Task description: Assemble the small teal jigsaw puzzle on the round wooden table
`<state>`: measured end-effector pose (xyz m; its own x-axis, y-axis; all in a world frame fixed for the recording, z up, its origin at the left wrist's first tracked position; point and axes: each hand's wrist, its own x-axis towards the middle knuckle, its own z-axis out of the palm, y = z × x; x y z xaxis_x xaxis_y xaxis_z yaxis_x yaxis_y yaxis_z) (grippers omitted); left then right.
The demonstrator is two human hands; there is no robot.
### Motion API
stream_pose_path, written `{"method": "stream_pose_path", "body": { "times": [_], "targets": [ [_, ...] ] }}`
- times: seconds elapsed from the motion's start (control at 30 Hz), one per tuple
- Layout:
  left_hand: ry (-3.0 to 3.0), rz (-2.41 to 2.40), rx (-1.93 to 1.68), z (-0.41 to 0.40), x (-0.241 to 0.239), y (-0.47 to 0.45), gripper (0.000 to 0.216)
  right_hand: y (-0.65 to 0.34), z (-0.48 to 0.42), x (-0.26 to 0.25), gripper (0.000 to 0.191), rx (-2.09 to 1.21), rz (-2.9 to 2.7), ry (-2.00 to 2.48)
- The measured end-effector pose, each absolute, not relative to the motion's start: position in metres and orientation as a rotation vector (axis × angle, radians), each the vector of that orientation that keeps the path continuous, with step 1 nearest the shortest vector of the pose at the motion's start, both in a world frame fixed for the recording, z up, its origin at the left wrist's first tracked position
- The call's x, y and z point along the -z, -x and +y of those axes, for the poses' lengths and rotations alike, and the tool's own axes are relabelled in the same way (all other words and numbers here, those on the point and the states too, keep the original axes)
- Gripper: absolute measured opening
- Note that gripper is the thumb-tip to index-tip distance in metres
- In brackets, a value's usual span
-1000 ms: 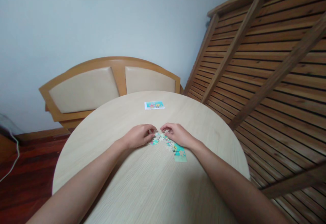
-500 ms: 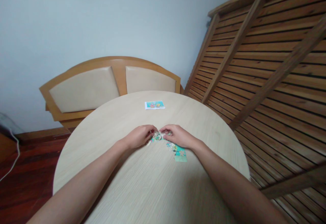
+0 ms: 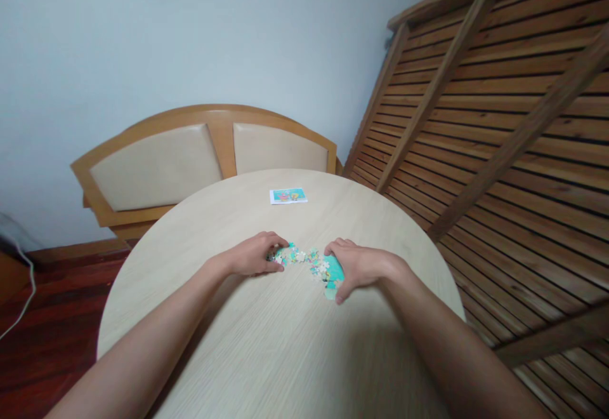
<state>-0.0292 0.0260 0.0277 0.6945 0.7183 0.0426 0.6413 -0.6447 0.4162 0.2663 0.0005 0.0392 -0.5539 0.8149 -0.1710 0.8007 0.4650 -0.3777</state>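
Loose jigsaw pieces [image 3: 301, 257], white and turquoise, lie in a small heap in the middle of the round pale wooden table [image 3: 266, 355]. My left hand [image 3: 254, 256] rests at the heap's left end, fingers curled onto the pieces there. My right hand [image 3: 359, 266] sits at the heap's right end, curved over a joined turquoise section of puzzle [image 3: 333, 271], thumb at its near edge and fingers on its far edge. Most of that section is hidden under the palm.
A small printed picture card [image 3: 288, 195] lies near the table's far edge. Behind the table stands a wooden bench back with beige cushions [image 3: 204, 159]. A slatted wooden frame [image 3: 499, 127] leans along the right side. A cable hangs at the far left above dark red floor.
My hands have moved apart: the right one slid right and toward me onto the turquoise section, the left one drew slightly left. The heap between them is now uncovered.
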Motion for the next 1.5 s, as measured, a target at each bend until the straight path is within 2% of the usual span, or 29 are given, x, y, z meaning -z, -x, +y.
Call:
{"method": "stream_pose_path", "body": {
  "times": [0.2,0.57,0.87,1.0,1.2,1.4,1.5],
  "targets": [
    [-2.563,1.046,-0.389,0.023,-0.022,0.023,0.04,-0.267,0.008,-0.033,0.089,-0.662,-2.608,1.483],
    [-2.577,1.03,-0.442,0.024,-0.016,0.022,0.037,-0.264,0.007,-0.033,0.097,-0.753,-2.578,1.409],
    [-2.584,1.06,-0.434,0.023,-0.016,0.02,0.036,-0.256,0.021,-0.025,0.043,-0.955,-2.32,1.228],
    [-2.581,1.052,-0.48,0.022,-0.016,0.017,0.037,-0.249,0.024,-0.021,0.04,-1.132,-2.034,1.133],
    [-2.525,1.042,-0.565,0.013,-0.017,0.004,0.046,-0.232,0.02,-0.026,0.033,-1.096,-1.797,0.992],
    [-2.291,1.044,-0.711,0.014,-0.012,-0.006,0.026,-0.219,0.017,-0.024,0.033,-1.032,-1.754,0.917],
    [-2.314,1.068,-0.688,0.015,-0.012,-0.005,0.026,-0.218,0.019,-0.021,0.03,-1.022,-1.76,0.92]
  ]
}}
